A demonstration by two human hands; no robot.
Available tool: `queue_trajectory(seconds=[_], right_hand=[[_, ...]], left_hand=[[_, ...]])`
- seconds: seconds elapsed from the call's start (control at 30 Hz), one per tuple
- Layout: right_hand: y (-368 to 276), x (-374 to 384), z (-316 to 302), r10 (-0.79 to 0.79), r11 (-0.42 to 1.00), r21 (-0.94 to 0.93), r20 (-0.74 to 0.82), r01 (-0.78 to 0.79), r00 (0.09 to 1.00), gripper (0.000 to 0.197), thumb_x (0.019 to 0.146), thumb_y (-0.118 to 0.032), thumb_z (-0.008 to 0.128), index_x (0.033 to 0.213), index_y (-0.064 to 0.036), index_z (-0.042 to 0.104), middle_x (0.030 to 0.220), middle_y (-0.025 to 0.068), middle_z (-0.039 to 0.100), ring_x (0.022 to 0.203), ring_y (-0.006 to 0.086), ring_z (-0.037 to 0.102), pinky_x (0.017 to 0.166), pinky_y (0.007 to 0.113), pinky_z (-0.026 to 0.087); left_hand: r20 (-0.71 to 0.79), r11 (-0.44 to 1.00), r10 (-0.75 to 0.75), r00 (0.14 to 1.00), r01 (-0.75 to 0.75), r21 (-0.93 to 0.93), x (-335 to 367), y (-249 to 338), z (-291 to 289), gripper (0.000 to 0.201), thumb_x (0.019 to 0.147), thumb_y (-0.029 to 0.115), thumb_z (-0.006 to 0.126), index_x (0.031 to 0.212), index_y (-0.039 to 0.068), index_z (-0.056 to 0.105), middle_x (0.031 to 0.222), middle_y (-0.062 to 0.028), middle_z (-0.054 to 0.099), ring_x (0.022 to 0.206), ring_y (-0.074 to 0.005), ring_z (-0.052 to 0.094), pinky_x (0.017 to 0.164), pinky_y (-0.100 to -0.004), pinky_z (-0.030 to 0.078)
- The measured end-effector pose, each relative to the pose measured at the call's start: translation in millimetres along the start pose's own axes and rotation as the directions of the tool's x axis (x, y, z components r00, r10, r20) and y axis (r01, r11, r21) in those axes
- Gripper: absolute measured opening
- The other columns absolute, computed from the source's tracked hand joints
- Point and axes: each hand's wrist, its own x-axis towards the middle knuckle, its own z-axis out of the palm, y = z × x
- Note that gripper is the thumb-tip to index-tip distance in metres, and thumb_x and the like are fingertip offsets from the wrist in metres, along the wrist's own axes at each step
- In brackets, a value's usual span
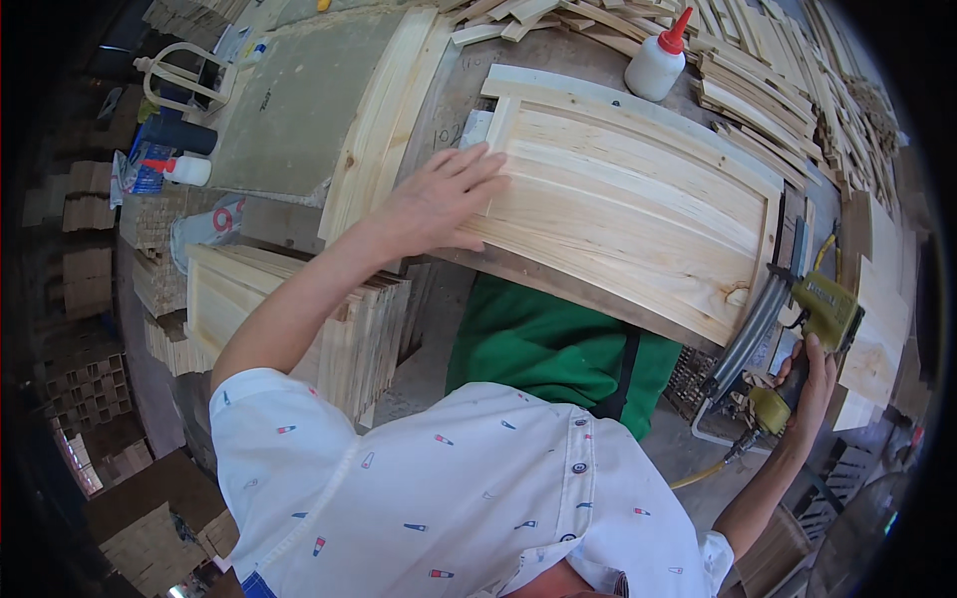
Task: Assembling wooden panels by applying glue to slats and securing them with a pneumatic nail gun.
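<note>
A pale wooden panel [608, 204] with frame strips along its far side and both ends lies on the workbench before me. My left hand [439, 201] rests flat at the panel's left end, fingers spread and holding nothing. At the right end, my right hand [812, 384] is wrapped round the handle of an olive-green pneumatic nail gun [827, 311]. The gun's nose is by the panel's right frame strip; whether it touches the wood I cannot tell. A yellow air hose [698, 476] runs from the gun's handle end.
A white glue bottle [654, 70] with a red tip stands beyond the panel. Loose wooden strips [768, 95] are heaped at the far right. Left of me are long boards [384, 120], a stack of panels [339, 329] and a second glue bottle [189, 170].
</note>
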Motion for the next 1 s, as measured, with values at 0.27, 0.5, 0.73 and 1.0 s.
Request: queue_trajectory(seconds=[0.27, 0.5, 0.73, 1.0], right_hand=[[-80.6, -22.6, 134.7, -0.046, 0.95, -0.279, 0.315, 0.138, 0.948, 0.022, 0.089, -0.022, 0.065, 0.089, -0.0028, 0.055, 0.062, 0.0024, 0.054, 0.047, 0.0109, 0.052, 0.044, 0.025, 0.04], [-120.5, -11.7, 260.9, -0.033, 0.884, -0.321, 0.684, 0.341, 0.728, 0.03, 0.087, -0.025, 0.065, 0.098, 0.0026, 0.057, 0.069, 0.0045, 0.058, 0.058, 0.0099, 0.058, 0.049, 0.026, 0.046], [-124.3, -1.9, 315.1, -0.037, 0.847, -0.351, 0.709, 0.398, 0.704, 0.03, 0.088, -0.023, 0.062, 0.098, 0.0049, 0.056, 0.069, 0.0043, 0.056, 0.053, 0.0113, 0.058, 0.047, 0.027, 0.047], [-122.2, 1.6, 327.9, -0.056, 0.809, -0.368, 0.728, 0.458, 0.684, 0.03, 0.089, -0.024, 0.06, 0.097, 0.0045, 0.056, 0.066, 0.0047, 0.056, 0.053, 0.0114, 0.058, 0.048, 0.027, 0.047]], left_hand=[[-0.085, 0.995, 0.076, 0.994, -0.08, -0.053, -11.3, -29.3, 7.4, 0.076, 0.066, 0.044, 0.079, 0.131, 0.016, 0.052, 0.146, -0.0038, 0.044, 0.134, -0.0292, 0.038, 0.108, -0.0445, 0.032], [-0.166, 0.991, 0.029, 0.986, -0.05, -0.123, -14.4, -32.8, 10.8, 0.073, 0.063, 0.048, 0.08, 0.127, 0.019, 0.057, 0.144, -0.0005, 0.047, 0.133, -0.0278, 0.039, 0.106, -0.0474, 0.034], [-0.18, 0.975, -0.007, 0.984, -0.033, -0.22, -17.5, -35.4, 16.4, 0.078, 0.059, 0.044, 0.084, 0.129, 0.021, 0.057, 0.146, 0.0005, 0.045, 0.135, -0.0274, 0.037, 0.106, -0.0492, 0.032], [-0.201, 0.969, -0.018, 0.979, -0.032, -0.246, -19.0, -36.0, 21.7, 0.077, 0.058, 0.043, 0.085, 0.127, 0.022, 0.058, 0.146, 0.0006, 0.045, 0.136, -0.027, 0.037, 0.106, -0.0502, 0.032]])
